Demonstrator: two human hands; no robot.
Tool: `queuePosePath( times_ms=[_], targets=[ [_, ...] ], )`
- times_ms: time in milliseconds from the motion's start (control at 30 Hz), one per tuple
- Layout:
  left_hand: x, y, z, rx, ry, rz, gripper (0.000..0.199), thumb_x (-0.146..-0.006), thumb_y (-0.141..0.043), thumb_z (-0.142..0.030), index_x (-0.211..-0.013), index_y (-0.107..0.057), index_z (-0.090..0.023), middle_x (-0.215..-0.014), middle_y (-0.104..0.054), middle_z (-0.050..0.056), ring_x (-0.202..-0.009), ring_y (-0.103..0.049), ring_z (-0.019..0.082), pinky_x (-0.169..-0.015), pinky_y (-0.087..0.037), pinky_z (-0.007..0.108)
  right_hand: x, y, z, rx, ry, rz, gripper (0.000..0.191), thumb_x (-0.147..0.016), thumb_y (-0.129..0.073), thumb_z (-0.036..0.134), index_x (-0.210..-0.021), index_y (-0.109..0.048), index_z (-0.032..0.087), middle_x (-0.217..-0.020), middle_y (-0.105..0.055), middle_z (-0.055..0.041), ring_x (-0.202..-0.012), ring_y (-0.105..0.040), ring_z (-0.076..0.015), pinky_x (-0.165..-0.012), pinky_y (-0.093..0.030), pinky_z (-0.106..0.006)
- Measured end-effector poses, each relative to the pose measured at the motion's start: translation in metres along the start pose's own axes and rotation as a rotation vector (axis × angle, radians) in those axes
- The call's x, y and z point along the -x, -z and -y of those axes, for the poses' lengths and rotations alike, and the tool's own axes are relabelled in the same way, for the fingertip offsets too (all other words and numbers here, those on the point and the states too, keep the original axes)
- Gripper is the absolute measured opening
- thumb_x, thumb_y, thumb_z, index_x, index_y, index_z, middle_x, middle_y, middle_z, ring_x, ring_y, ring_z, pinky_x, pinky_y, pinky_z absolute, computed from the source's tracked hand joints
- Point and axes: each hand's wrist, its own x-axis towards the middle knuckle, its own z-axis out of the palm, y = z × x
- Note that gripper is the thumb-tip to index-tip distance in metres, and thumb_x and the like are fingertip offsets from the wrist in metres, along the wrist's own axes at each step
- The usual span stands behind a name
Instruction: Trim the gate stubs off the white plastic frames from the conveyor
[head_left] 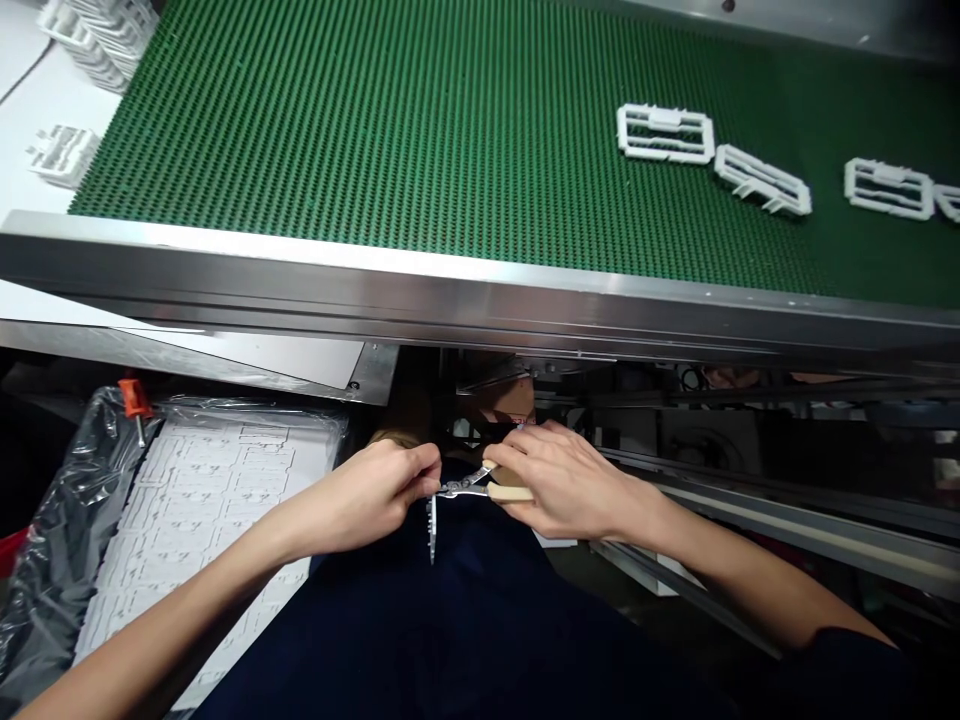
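Note:
My left hand (386, 490) is closed, thumb against fingers, on the upper end of a thin white plastic part (432, 530) that hangs edge-on below it. My right hand (566, 482) grips a pair of nippers (510, 493) with cream handles, held partly spread. The metal jaws of the nippers reach left to the top of the plastic part, close by my left fingertips. Whether the jaws touch the plastic is too small to tell. Both hands are in front of my dark clothing, below the conveyor's edge.
A green conveyor belt (375, 130) with a metal side rail (450, 290) runs across the view. White plastic frames (666, 135) lie on its right side. Stacked white parts (105, 45) stand at upper left. At lower left, a plastic-lined box holds flat white parts (202, 500) beside an orange-handled tool (135, 398).

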Motion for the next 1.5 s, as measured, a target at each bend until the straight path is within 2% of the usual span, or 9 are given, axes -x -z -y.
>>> queuePosePath(
  times_ms=[300, 433, 567, 767, 867, 1033, 1133, 1300, 1500],
  targets=[
    [-0.005, -0.001, -0.003, -0.015, -0.013, 0.005, 0.019, -0.083, -0.039, -0.013, -0.067, -0.033, -0.021, -0.057, -0.040, -0.004, -0.048, -0.034, 0.013, -0.049, -0.024, 0.025, -0.003, 0.005, -0.002, 0.051, 0.046, 0.034, 0.030, -0.078, -0.054, 0.032, -0.104, -0.055, 0.019, -0.083, -0.057, -0.0065, -0.076, -0.054, -0.0205, -0.070, -0.039, -0.033],
    [-0.008, -0.004, -0.004, -0.014, -0.018, 0.020, 0.018, -0.083, -0.040, -0.013, -0.068, -0.036, -0.021, -0.057, -0.042, -0.004, -0.049, -0.037, 0.013, -0.049, -0.024, 0.025, -0.003, 0.010, -0.005, 0.105, 0.073, 0.024, 0.018, -0.078, -0.055, 0.030, -0.092, -0.058, 0.019, -0.077, -0.056, -0.0051, -0.071, -0.055, -0.0191, -0.068, -0.038, -0.031],
    [-0.011, -0.007, -0.004, 0.012, -0.002, 0.045, 0.019, -0.085, -0.040, -0.017, -0.068, -0.035, -0.021, -0.057, -0.039, -0.005, -0.049, -0.035, 0.012, -0.048, -0.024, 0.025, -0.006, 0.009, -0.010, 0.132, 0.087, 0.053, 0.011, -0.080, -0.051, 0.029, -0.079, -0.058, 0.020, -0.066, -0.056, -0.0032, -0.057, -0.053, -0.0157, -0.051, -0.029, -0.026],
    [-0.012, -0.008, 0.002, 0.108, 0.075, -0.009, 0.021, -0.091, -0.037, -0.030, -0.073, -0.041, -0.021, -0.061, -0.042, -0.005, -0.053, -0.037, 0.012, -0.051, -0.028, 0.024, -0.008, -0.003, -0.021, -0.056, 0.008, 0.027, 0.008, -0.078, -0.053, 0.027, -0.077, -0.059, 0.022, -0.063, -0.060, 0.0001, -0.055, -0.054, -0.0140, -0.048, -0.023, -0.024],
    [-0.010, -0.019, 0.007, 0.282, 0.096, -0.089, 0.025, -0.093, -0.035, -0.038, -0.081, -0.048, -0.020, -0.069, -0.047, -0.003, -0.062, -0.044, 0.013, -0.058, -0.035, 0.024, -0.006, -0.013, -0.028, -0.241, -0.136, -0.020, 0.016, -0.083, -0.051, 0.035, -0.081, -0.061, 0.023, -0.070, -0.064, -0.0004, -0.062, -0.059, -0.0149, -0.053, -0.032, -0.023],
    [-0.016, -0.058, 0.017, 0.686, 0.084, -0.131, 0.039, -0.083, -0.057, -0.039, -0.115, -0.046, -0.019, -0.106, -0.054, 0.006, -0.096, -0.052, 0.019, -0.084, -0.042, 0.030, -0.002, -0.036, -0.028, -0.426, -0.369, -0.184, 0.024, -0.085, -0.051, 0.038, -0.097, -0.061, 0.021, -0.087, -0.067, -0.0037, -0.081, -0.062, -0.0182, -0.066, -0.041, -0.024],
    [-0.024, -0.070, 0.023, 0.974, 0.204, -0.129, 0.040, -0.089, -0.043, -0.043, -0.117, -0.049, -0.014, -0.094, -0.059, 0.008, -0.085, -0.057, 0.018, -0.077, -0.045, 0.030, 0.000, -0.050, -0.024, -0.501, -0.388, -0.251, 0.025, -0.085, -0.051, 0.036, -0.102, -0.060, 0.020, -0.091, -0.067, -0.0035, -0.084, -0.062, -0.0176, -0.069, -0.043, -0.025],
    [-0.026, -0.060, 0.021, 1.454, 0.221, -0.086, 0.040, -0.093, -0.033, -0.040, -0.115, -0.054, -0.013, -0.093, -0.062, 0.011, -0.068, -0.056, 0.017, -0.062, -0.046, 0.029, 0.005, -0.057, -0.020, -0.472, -0.334, -0.313, 0.029, -0.083, -0.053, 0.031, -0.110, -0.058, 0.022, -0.099, -0.065, -0.0029, -0.089, -0.060, -0.0169, -0.077, -0.044, -0.026],
    [-0.021, -0.051, 0.014, 1.582, 0.195, -0.092, 0.041, -0.093, -0.033, -0.036, -0.121, -0.052, -0.012, -0.096, -0.062, 0.013, -0.064, -0.054, 0.017, -0.056, -0.046, 0.028, 0.009, -0.053, -0.017, -0.350, -0.264, -0.371, 0.028, -0.081, -0.054, 0.028, -0.108, -0.058, 0.019, -0.101, -0.064, -0.0038, -0.091, -0.059, -0.0182, -0.082, -0.043, -0.029]
  ],
)
